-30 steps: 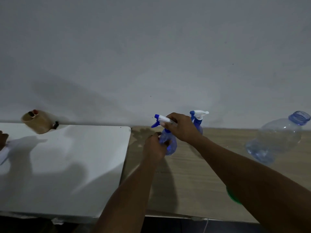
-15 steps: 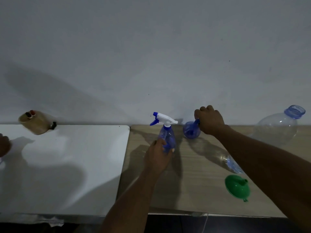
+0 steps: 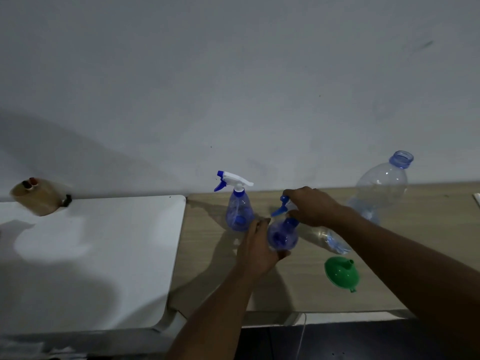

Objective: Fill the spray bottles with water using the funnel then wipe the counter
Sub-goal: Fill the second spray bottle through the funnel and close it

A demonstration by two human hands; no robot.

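Left hand [image 3: 255, 252] cups spray bottle [image 3: 281, 236] below; right hand [image 3: 314, 206] grips its top.

Left hand [image 3: 255, 249] grips near spray bottle [image 3: 281, 236] by round body; right hand [image 3: 311, 206] grips its sprayer head. From it: far spray bottle [image 3: 239, 209] upright at 10 o'clock, green funnel [image 3: 341, 274] at 4 o'clock, open water bottle [image 3: 381, 188] at 2 o'clock.

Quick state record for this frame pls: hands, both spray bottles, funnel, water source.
left hand: grips body of the near blue translucent plastic spray bottle
right hand: grips that bottle's blue-white trigger head
far blue translucent spray bottle: upright, untouched, trigger head on
green plastic funnel: lying on the wooden counter, untouched
large clear plastic water bottle: uncapped, base behind right arm
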